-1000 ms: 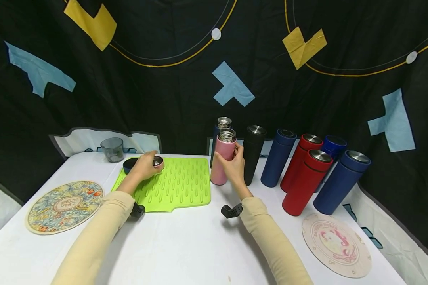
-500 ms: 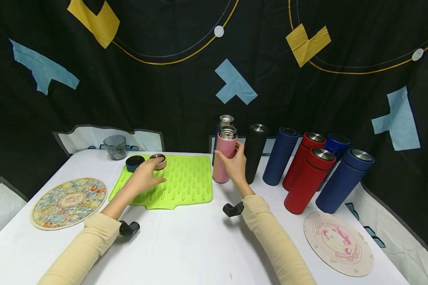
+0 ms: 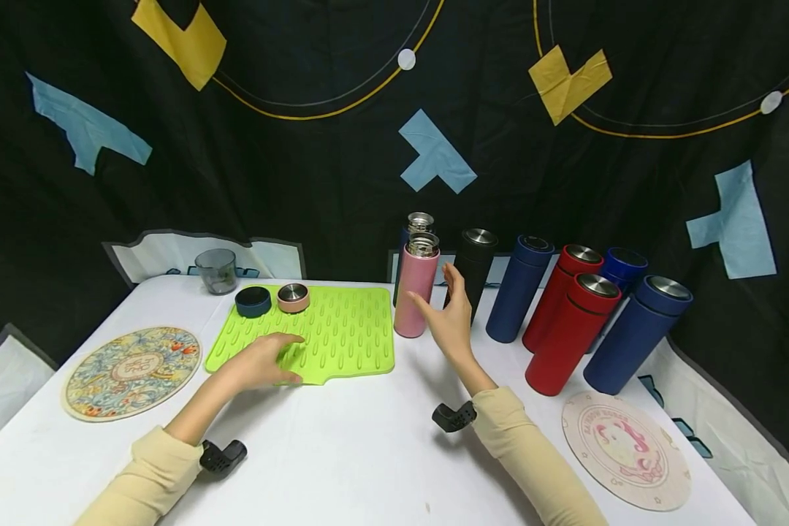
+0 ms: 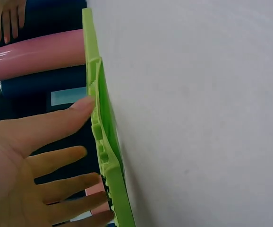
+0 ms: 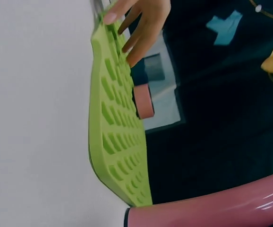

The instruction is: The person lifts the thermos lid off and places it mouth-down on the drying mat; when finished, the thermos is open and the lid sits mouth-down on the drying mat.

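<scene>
On the green drying mat (image 3: 348,329) lie two bottle lids: a pink lid (image 3: 294,298) with a steel top and a navy lid (image 3: 253,302). My left hand (image 3: 259,361) is over the mat's front left edge, thumb and fingers spread, holding nothing. A pink thermos bottle (image 3: 416,292) stands upright just right of the mat, its steel neck uncovered. My right hand (image 3: 451,314) is at the bottle's right side, fingers parted and nothing gripped. Partly hidden behind the pink one stands a navy bottle (image 3: 404,237), also lidless. The left wrist view shows the left fingers (image 4: 65,189) spread beside the mat.
A black bottle (image 3: 476,267) and several lidded blue and red bottles (image 3: 568,336) stand at the right. A grey glass (image 3: 217,272) is at the back left. Round placemats lie at left (image 3: 131,372) and right (image 3: 626,449). Dark cloth (image 3: 342,183) hangs behind the table.
My left hand has let go of the pink lid on the mat and drawn back toward me. My right hand has loosened from the pink bottle and moved slightly right.
</scene>
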`<state>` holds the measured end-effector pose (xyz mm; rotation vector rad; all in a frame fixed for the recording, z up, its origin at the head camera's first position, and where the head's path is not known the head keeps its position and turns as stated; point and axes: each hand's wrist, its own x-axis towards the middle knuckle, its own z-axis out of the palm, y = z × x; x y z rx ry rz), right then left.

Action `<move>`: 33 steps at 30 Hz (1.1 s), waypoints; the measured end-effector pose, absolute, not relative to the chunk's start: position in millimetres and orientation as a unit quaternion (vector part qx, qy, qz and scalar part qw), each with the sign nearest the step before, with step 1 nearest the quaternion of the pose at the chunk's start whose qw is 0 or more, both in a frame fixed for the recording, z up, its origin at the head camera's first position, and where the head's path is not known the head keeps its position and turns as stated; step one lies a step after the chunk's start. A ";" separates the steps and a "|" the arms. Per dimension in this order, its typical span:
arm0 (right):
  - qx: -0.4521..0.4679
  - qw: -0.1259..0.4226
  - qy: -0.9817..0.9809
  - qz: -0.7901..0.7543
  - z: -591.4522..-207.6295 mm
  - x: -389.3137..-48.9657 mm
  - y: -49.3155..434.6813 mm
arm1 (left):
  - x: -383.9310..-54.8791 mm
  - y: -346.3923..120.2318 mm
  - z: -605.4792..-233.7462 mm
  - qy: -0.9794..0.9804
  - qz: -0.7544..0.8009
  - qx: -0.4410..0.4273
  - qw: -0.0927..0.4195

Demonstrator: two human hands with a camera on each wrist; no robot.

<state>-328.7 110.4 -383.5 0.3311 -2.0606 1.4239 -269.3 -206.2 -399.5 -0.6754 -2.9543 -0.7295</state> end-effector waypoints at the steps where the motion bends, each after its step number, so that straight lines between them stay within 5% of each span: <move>1: 0.131 0.309 -0.775 0.536 -382.7 -324.7 113.9 | -269.0 -206.1 -400.2 -0.948 -0.234 -0.217 0.009; 13: 0.152 0.401 -0.711 0.557 -380.3 -310.8 151.1 | -270.8 -206.9 -404.4 -0.950 -0.227 -0.214 0.002; 33: 0.032 0.349 -0.759 0.548 -416.1 -373.1 160.4 | -275.2 -204.9 -405.7 -0.958 -0.199 -0.208 -0.007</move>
